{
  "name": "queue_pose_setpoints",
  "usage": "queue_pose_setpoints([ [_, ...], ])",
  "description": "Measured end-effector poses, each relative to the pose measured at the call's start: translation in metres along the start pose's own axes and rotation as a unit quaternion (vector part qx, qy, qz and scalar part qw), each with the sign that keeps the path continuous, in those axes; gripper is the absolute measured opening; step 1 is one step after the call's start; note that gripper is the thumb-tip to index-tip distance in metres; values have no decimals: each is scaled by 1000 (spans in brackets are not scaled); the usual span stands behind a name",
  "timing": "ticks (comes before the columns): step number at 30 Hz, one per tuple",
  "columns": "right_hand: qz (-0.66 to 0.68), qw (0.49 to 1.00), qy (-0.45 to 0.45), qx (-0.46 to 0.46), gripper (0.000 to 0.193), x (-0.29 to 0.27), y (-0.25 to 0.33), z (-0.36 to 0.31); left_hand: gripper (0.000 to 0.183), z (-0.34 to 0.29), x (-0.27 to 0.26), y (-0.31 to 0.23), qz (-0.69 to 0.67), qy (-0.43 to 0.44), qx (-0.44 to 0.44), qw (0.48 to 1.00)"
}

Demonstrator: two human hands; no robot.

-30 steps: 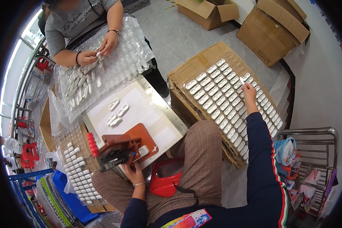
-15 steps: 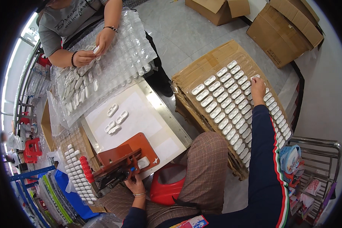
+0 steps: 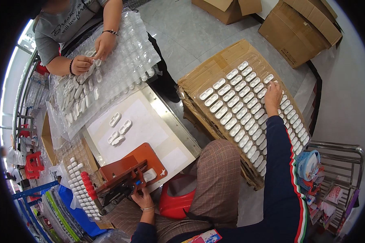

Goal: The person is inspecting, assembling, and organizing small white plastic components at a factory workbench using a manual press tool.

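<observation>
My right hand (image 3: 273,97) reaches over a clear tray of white oval plastic shells (image 3: 244,141) on a cardboard box at the right. Its fingers are bent together at the tray's far right edge; whatever is between them is hidden. Just beyond the fingertips a white shell (image 3: 268,78) lies in its pocket. My left hand (image 3: 144,200) is beside a red hand press (image 3: 127,178), fingers apart and partly behind its frame. On the press's base plate sits a white part (image 3: 149,175), close to the left fingertips. Several white shells (image 3: 125,127) lie loose on the white work board (image 3: 158,133).
Across the table a person's hands (image 3: 94,56) handle small white pieces over clear blister trays (image 3: 121,48). Another tray of white parts (image 3: 79,178) stands left of the press. A red stool (image 3: 176,194) is between my legs. A metal rack (image 3: 336,162) stands at right, cardboard boxes (image 3: 294,34) behind.
My right hand has drawn back slightly toward me, leaving a white shell uncovered in the tray. The view has shifted a little. My left hand stays beside the press.
</observation>
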State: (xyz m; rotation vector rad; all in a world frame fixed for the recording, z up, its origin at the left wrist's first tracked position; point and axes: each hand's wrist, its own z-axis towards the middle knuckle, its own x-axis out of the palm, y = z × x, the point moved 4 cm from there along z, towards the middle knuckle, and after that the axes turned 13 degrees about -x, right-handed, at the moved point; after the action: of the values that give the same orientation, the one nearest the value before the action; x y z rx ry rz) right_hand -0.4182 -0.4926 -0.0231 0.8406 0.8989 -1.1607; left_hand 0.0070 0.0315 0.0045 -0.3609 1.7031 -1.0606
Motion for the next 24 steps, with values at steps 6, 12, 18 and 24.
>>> queue_pose_setpoints([
  [6,-4,1000,31,0,32,10,-4,-8,30,1,4,-12,21,-28,70,997],
  [12,21,999,37,-5,34,11,-16,-17,29,2,9,-11,2,-41,72,997],
  [18,-2,999,21,-35,31,8,5,-12,25,2,3,-18,-61,-81,34,994],
  [24,181,975,-32,-122,32,21,14,26,28,10,15,8,-28,0,10,1000],
])
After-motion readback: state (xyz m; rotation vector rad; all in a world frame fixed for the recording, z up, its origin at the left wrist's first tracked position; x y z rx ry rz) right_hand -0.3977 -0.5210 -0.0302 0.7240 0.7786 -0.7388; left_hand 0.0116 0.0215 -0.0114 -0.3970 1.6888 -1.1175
